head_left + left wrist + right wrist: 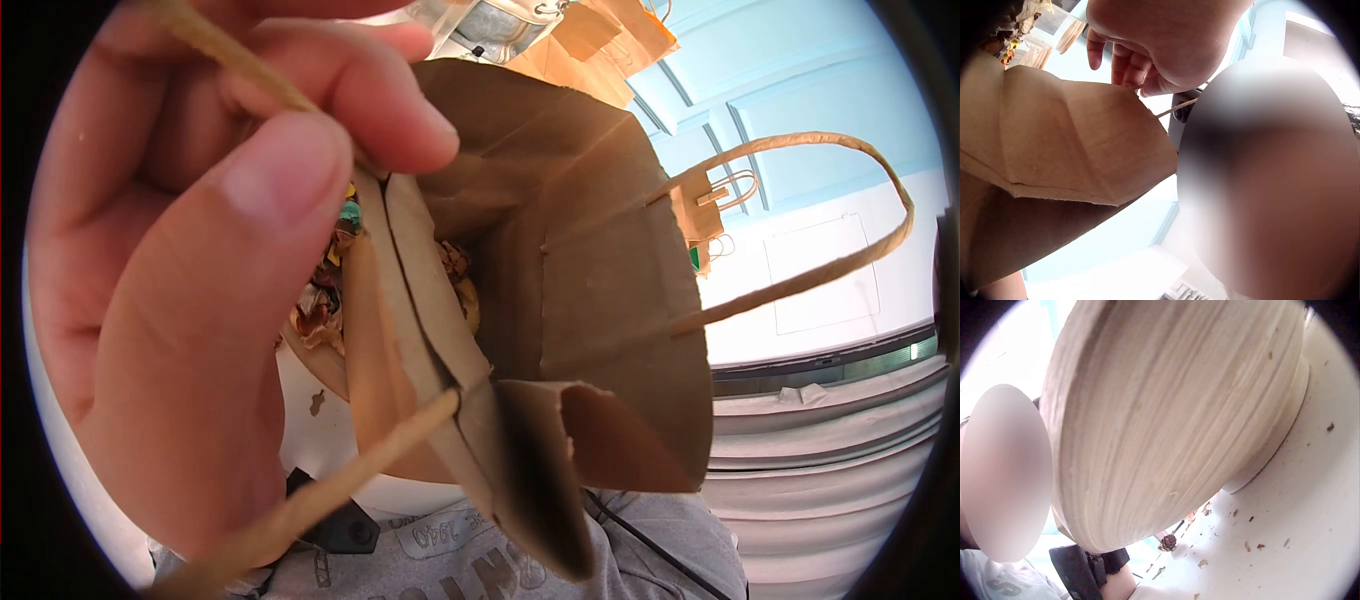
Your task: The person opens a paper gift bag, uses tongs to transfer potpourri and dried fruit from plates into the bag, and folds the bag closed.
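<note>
Close to the camera in the head view, my left hand point(200, 250) pinches the near side of a brown paper bag point(610, 250) by its handle, between thumb and index finger. The left wrist view shows the same hand point(1160, 40) at the edge of the bag point(1041, 131). The bag is tilted with its mouth towards me and its near rim folded. Some dried pieces point(455, 262) show within its mouth. Beside it, dried petals point(322, 310) lie in a bowl. My right hand is not visible; the wooden bowl point(1179, 419) fills the right wrist view.
The white table point(1297, 519) bears scattered dried bits and a small cone point(1168, 542). More paper bags point(590, 45) stand at the back, beside a clear container point(490, 28). The bag's far handle point(890, 190) loops out to the right. A grey shirt point(440, 560) is below.
</note>
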`<action>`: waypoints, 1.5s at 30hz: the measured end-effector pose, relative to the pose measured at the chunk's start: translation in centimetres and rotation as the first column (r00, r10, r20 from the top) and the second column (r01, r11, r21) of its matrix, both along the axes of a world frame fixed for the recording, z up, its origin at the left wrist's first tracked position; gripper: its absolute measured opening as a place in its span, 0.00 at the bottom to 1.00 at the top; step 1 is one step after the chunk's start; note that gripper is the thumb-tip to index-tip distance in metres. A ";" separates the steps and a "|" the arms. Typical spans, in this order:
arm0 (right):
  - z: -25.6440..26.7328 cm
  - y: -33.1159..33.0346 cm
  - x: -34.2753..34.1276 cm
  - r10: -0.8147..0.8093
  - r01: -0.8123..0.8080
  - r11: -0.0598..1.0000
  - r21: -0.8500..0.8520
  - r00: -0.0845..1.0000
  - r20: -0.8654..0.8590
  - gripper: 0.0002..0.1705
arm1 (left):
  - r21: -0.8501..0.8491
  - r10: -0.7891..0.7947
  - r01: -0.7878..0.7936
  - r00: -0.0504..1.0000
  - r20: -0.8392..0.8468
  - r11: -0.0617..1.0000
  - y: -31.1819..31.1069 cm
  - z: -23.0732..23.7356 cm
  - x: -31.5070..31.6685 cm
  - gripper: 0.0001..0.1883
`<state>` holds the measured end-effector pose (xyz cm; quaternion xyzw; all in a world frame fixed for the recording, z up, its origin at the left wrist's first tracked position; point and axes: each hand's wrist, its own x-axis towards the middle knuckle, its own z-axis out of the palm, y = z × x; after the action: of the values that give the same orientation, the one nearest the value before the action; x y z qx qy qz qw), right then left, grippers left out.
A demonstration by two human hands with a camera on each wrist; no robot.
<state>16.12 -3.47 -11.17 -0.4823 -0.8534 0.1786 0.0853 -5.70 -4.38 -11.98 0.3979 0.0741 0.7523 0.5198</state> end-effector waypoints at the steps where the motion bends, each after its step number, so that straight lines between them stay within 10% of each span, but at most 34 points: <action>1: 0.1 0.2 -0.2 -0.064 0.069 0.991 -0.110 0.997 0.054 0.21 | 0.005 0.002 -0.002 1.000 -0.010 1.000 0.1 0.0 0.0 0.23; 7: -1.9 0.1 -0.2 -0.090 0.068 0.996 -0.063 0.883 -0.460 0.25 | -0.009 0.128 -0.132 0.971 -0.201 0.991 -0.4 0.7 -0.2 0.22; 10: 1.1 -1.2 -0.9 -0.238 0.231 0.971 -0.061 0.956 -0.170 0.25 | 0.012 0.161 -0.162 0.968 -0.194 0.987 -0.4 0.8 0.1 0.22; 22: 0.3 -1.1 0.0 -0.276 0.276 0.960 -0.051 0.961 0.007 0.16 | 0.048 0.140 -0.131 0.937 -0.321 0.990 0.0 1.0 -0.6 0.20; 45: 0.6 -1.2 -0.2 -0.271 0.266 0.962 -0.059 0.956 -0.112 0.20 | 0.077 0.166 -0.148 0.931 -0.324 0.986 0.1 0.8 -0.5 0.20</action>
<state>15.88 -4.70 -10.56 -0.5838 -0.7694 0.2122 0.1490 -6.24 -4.28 -11.15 0.5242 0.1721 0.7159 0.4279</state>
